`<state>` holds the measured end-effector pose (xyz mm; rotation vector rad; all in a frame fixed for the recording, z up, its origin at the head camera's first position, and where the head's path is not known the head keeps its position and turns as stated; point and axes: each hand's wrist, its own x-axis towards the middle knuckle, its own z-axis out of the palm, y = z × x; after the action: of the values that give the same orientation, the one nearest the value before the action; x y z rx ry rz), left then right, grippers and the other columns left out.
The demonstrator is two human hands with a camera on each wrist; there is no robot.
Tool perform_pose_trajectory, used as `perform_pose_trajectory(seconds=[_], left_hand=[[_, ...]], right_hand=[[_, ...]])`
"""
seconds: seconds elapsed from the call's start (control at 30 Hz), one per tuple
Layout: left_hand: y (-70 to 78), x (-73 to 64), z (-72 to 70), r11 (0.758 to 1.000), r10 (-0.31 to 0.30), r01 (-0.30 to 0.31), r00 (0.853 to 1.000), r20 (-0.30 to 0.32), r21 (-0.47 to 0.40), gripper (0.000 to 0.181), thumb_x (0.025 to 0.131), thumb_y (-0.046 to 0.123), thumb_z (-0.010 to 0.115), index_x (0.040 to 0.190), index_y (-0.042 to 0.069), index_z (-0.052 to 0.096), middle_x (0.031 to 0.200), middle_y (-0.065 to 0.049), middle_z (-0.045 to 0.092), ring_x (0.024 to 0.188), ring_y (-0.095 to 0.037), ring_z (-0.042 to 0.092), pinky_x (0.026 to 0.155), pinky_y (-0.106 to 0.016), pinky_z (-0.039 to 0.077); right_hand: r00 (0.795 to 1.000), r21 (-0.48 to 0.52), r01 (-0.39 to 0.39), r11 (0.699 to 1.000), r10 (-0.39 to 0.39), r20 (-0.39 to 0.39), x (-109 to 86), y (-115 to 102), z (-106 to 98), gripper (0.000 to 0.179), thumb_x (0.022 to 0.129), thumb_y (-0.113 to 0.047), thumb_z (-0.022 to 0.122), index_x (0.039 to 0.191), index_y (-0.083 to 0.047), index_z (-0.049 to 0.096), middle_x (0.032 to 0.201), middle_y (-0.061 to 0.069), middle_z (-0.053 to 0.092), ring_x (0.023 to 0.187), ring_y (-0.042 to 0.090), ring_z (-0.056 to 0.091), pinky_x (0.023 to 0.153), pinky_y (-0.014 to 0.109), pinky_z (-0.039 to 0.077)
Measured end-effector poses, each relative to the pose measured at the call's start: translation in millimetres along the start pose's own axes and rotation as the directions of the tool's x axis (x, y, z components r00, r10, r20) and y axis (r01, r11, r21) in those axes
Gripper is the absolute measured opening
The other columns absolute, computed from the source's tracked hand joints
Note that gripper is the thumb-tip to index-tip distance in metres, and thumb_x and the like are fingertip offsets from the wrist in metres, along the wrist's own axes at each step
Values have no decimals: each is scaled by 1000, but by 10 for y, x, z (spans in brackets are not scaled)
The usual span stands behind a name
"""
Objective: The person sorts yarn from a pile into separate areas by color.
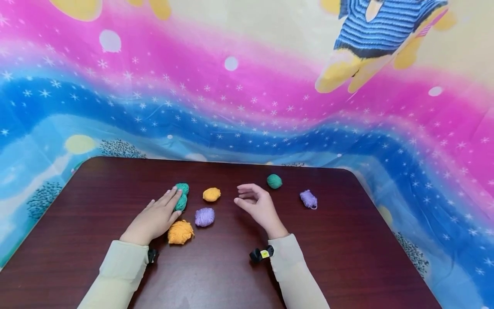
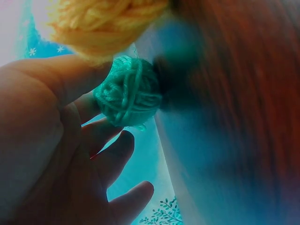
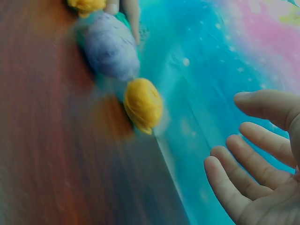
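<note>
My left hand [image 1: 156,219] lies with its fingers extended over green yarn [image 1: 181,201], which shows as two rounded lumps beside the fingertips. In the left wrist view, a green yarn ball [image 2: 129,93] sits by the thumb and index finger, and the other fingers spread apart. Close to the left thumb is a large orange yarn ball [image 1: 180,232]. My right hand [image 1: 259,207] hovers with fingers loosely bent and nothing in them. Left of it are a small orange yarn ball [image 1: 211,194] and a purple yarn ball [image 1: 204,217].
Farther right on the dark wooden table [image 1: 216,274] lie another green yarn ball [image 1: 274,181] and a purple one [image 1: 308,199] with a loose strand. A colourful printed cloth [image 1: 193,98] hangs behind the table and around its sides.
</note>
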<state>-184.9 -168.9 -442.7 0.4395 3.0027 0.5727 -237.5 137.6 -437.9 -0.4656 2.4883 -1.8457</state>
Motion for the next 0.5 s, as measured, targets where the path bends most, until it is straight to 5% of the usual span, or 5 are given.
perform_pose_trajectory(seconds=[0.5], left_hand=[[-1,-16,-4,1000,13,-13,1000,-9,-8,65,105,24,56,158,-2,30,162,-27,27,148,-45,28,114,-68,26]], right_hand=[[968,-75,-17,997,35,250,-79,63,370,48,88,-17,81,131,-2,64,129,13,65,114,24,65,96,34,55]])
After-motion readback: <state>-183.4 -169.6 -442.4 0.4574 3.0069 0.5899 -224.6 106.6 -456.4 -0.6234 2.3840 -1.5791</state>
